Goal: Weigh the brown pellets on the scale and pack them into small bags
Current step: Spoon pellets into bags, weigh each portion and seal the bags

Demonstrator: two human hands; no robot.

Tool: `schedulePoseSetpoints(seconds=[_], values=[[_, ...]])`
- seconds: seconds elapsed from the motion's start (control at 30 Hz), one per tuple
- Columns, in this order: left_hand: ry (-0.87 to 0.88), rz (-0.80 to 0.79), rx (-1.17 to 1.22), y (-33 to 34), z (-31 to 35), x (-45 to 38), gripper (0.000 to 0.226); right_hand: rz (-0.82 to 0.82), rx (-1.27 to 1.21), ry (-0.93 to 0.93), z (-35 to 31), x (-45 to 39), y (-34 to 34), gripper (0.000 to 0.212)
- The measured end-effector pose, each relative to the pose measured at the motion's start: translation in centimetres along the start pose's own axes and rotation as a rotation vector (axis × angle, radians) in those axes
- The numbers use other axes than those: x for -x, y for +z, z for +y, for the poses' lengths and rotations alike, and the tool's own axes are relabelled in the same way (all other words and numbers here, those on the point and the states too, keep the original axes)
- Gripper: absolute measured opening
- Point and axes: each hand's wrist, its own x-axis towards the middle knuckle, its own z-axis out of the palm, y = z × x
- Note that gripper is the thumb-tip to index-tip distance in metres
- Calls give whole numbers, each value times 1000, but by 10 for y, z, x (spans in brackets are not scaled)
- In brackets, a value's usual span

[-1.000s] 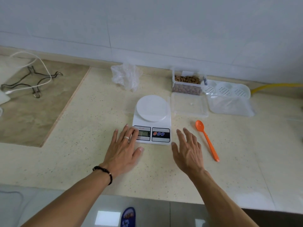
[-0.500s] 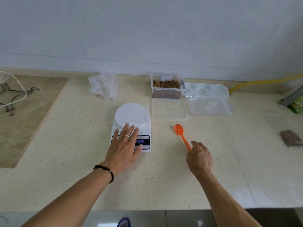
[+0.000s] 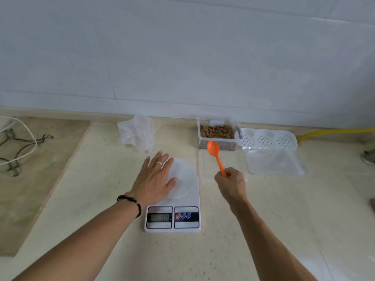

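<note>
A white digital scale [image 3: 173, 217] with a round white platform [image 3: 185, 180] stands at the counter's middle. My left hand [image 3: 155, 178], fingers straight, lies over the platform's left part. My right hand [image 3: 230, 182] grips the handle of an orange spoon [image 3: 215, 154], its bowl raised toward a clear tub of brown pellets [image 3: 218, 132] by the wall. A crumpled heap of clear small bags [image 3: 138, 133] lies left of the tub.
A clear lid [image 3: 205, 165] lies flat in front of the tub. To the right sits a clear plastic container with perforated white cups [image 3: 269, 151]. A yellow hose [image 3: 332, 131] runs along the wall. A wire frame and white cord [image 3: 18, 147] lie on the brown slab at left.
My right hand picked the orange spoon up off the counter and raised it toward the pellet tub. My left hand slid from the scale's display up onto the platform.
</note>
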Motion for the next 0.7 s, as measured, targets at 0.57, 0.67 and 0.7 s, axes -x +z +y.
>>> schedulePoseSetpoints(seconds=[0.57, 0.67, 0.7], values=[[108, -197, 188, -13, 0, -65, 111, -204, -125, 2, -42, -38, 32, 8], [106, -148, 253, -32, 20, -74, 137, -308, -166, -52, -62, -42, 18, 9], [112, -109, 248, -36, 26, -77, 141, -335, -183, -69, -67, -44, 14, 9]])
